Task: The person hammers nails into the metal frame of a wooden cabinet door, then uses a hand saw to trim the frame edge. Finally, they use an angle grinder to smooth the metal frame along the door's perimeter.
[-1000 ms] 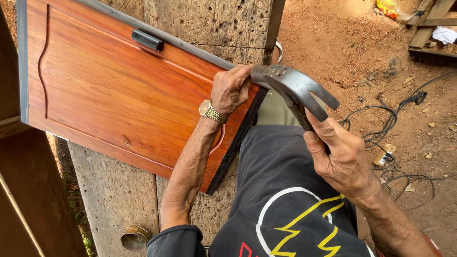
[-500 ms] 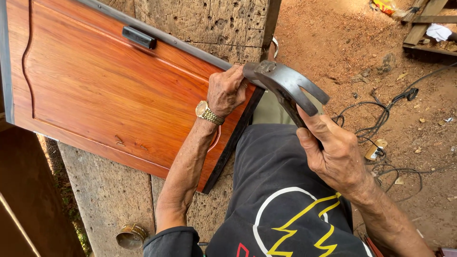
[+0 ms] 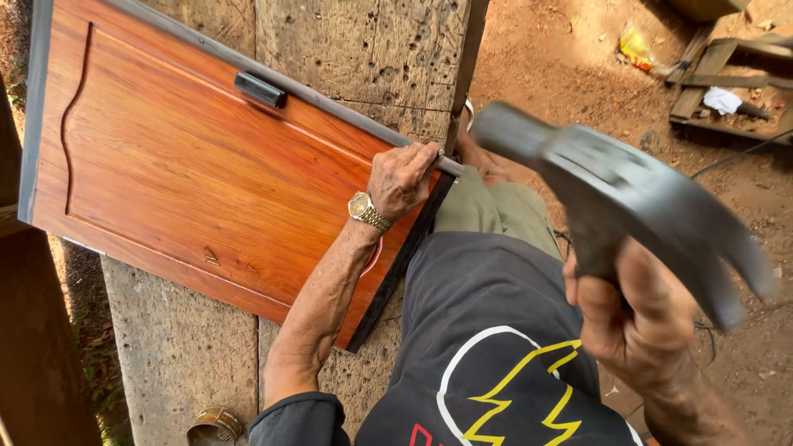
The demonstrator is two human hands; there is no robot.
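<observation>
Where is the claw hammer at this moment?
In the head view, the claw hammer is raised on the right side, gripped by the right hand, above the dark shirt and right of the wooden door panel.

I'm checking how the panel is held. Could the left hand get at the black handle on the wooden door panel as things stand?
Probably yes. The left hand grips the door panel corner, and the black handle sits uncovered along the same edge, with nothing between them.

Door panel [image 3: 190, 173]: glossy varnished wood. Hammer [image 3: 628, 198]: grey metal. Bench [image 3: 363, 58]: rough, pitted wood.
</observation>
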